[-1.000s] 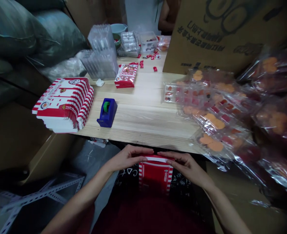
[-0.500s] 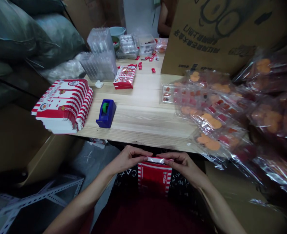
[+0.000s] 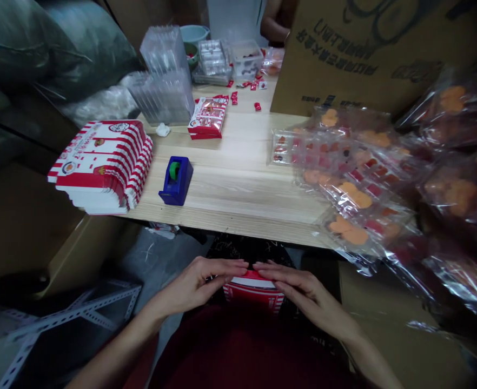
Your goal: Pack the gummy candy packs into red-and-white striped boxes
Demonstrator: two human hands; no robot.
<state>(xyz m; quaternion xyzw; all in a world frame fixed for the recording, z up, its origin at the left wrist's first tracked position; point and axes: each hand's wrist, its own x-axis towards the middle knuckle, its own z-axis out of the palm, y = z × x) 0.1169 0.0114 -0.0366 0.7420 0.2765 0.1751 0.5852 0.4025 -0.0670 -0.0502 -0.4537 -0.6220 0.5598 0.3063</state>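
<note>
Low in the view, a red and white striped cardboard box [image 3: 251, 294] is held close to my body, over my lap. My left hand [image 3: 206, 280] grips its upper left corner, thumb in front and fingers along the top edge. On the right corner, my right hand [image 3: 297, 289] does likewise, its fingertips on the top flap. A white strip shows along the box's upper end between the hands. The box's lower part is dark and partly hidden. Beyond the hands, a blue tape dispenser [image 3: 176, 182] with green tape stands on the table.
A stack of flat striped boxes [image 3: 104, 165] lies on the table [image 3: 238, 200] at left. Clear plastic trays [image 3: 161, 92] and a filled box [image 3: 208, 118] stand behind. Clear bags with orange pieces [image 3: 352, 194] pile up at right, before a carton [image 3: 336, 65]. Another person's arm [image 3: 273, 24] shows at the back.
The box has tilted, so more of its top end faces me and less of its front shows. Both hands' fingers have moved onto the top flap. The view has tipped slightly down.
</note>
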